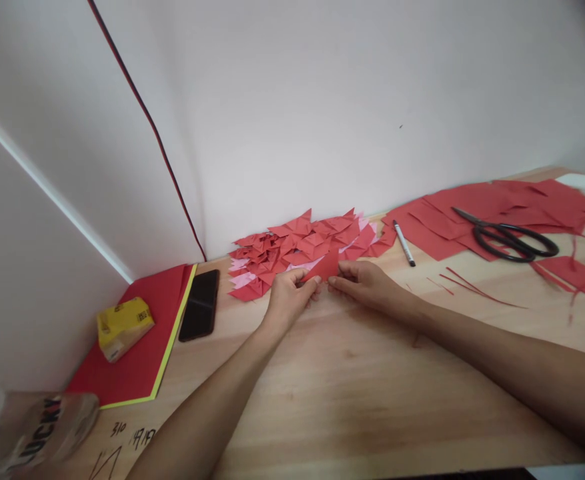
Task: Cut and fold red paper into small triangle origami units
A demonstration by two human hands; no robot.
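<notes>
Together, the left hand (289,293) and the right hand (365,283) hold a small piece of folded red paper (325,268) between them, low over the desk (312,387). The fingers of each hand are closed in a pinch on it, the left ones at its lower left end and the right ones along its right edge. Its long axis slants, rising from the left thumb towards the right index finger, and its visible corner points up and to the right; finer creases are too small to tell.

Just beyond the fingers, and spreading to their left, lies a pile of folded red and pink paper pieces (307,247), many with sharp tips. Right of the fingers are a white pen (403,243) with a black end, lying tip away, and several thin red paper strips (482,290). Farther right, black-handled scissors (482,224) lie on overlapping flat red sheets (447,207), blades towards the left.

Left of the fingers is a dark phone (200,307), then a red stack with a yellow edge (142,367) bearing a yellow packet (125,327). Nearer than the fingers, far to the left, is a clear bottle (47,427) lettered "LUCKY".
</notes>
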